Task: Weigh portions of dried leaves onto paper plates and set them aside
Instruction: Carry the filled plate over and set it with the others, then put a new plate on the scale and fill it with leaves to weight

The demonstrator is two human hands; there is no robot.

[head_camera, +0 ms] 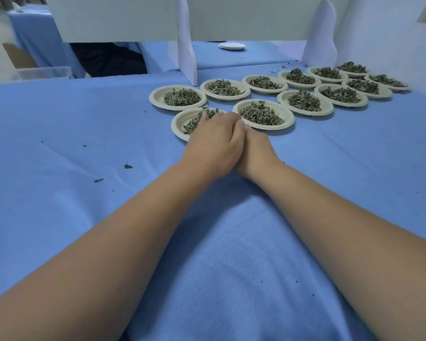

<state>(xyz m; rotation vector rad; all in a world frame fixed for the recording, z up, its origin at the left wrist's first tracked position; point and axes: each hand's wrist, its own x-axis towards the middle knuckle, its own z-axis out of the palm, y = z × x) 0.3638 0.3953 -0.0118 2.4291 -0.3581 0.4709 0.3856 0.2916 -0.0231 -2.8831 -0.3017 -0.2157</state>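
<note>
The nearest paper plate point(178, 124) holds dried leaves point(191, 124) and lies on the blue cloth at the near left end of two rows of filled plates. My left hand point(212, 141) lies over this plate's right half, its fingers stretched onto the leaves. My right hand point(256, 153) presses against the left hand's side at the plate's right rim. Its fingers are hidden behind the left hand. Right of both hands lies another filled plate point(263, 114).
Several more filled plates point(305, 102) run back to the right toward the wall. A stack of empty plates point(232, 46) sits behind white divider boards point(187, 60). Loose leaf bits point(128, 166) dot the blue cloth point(71, 134) on the left.
</note>
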